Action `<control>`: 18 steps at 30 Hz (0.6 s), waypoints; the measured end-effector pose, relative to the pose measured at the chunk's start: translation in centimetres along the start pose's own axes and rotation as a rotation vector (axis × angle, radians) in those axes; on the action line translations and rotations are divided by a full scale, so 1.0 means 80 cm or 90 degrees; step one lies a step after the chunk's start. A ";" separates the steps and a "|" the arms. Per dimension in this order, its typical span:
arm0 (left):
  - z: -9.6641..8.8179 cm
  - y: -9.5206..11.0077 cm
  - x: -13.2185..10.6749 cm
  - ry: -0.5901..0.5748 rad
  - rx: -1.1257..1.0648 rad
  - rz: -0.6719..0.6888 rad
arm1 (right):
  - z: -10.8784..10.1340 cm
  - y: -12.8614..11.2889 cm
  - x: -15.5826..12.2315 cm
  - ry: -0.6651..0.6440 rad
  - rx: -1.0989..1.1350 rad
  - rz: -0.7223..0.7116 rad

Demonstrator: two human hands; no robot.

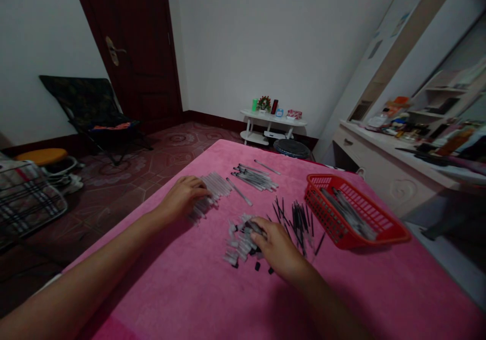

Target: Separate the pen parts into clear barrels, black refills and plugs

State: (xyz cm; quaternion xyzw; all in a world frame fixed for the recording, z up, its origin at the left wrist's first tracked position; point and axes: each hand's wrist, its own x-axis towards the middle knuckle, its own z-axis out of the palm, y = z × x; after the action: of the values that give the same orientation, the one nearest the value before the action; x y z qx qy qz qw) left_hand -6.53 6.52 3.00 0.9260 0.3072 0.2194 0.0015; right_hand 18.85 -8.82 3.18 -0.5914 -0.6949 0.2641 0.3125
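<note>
My left hand (184, 196) lies curled on a pile of clear pen barrels (212, 190) on the pink table cover (182, 289), its fingers bent over them. My right hand (279, 249) rests on a heap of small clear and black caps (239, 241), fingertips pinched on one small piece that I cannot make out. Thin black refills (298, 218) lie just right of that hand. Assembled pens (254, 176) lie further back.
A red plastic basket (383, 226) holding finished pens stands at the right. A white dresser (383, 163) with bottles is beyond it. A folding chair (94, 112), a dark door (140, 46) and a small white shelf (271, 122) stand across the tiled floor.
</note>
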 end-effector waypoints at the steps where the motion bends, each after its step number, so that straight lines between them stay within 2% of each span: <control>1: 0.001 0.000 -0.003 0.003 -0.002 -0.003 | 0.000 -0.001 0.000 -0.001 -0.005 -0.001; 10: 0.018 0.008 -0.020 0.064 -0.060 -0.024 | 0.003 -0.005 0.002 0.016 -0.038 0.009; 13: 0.022 0.017 -0.021 0.095 -0.067 -0.031 | 0.003 -0.006 0.002 0.020 -0.039 -0.004; 18: 0.023 0.036 -0.021 0.112 -0.103 0.007 | -0.011 -0.007 0.004 0.042 -0.024 0.012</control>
State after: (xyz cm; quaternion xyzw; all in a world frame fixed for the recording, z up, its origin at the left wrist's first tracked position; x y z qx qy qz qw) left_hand -5.34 3.45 1.03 0.9018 0.2821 0.3239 0.0478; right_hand 19.13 -8.59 4.20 -0.6121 -0.6833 0.2346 0.3217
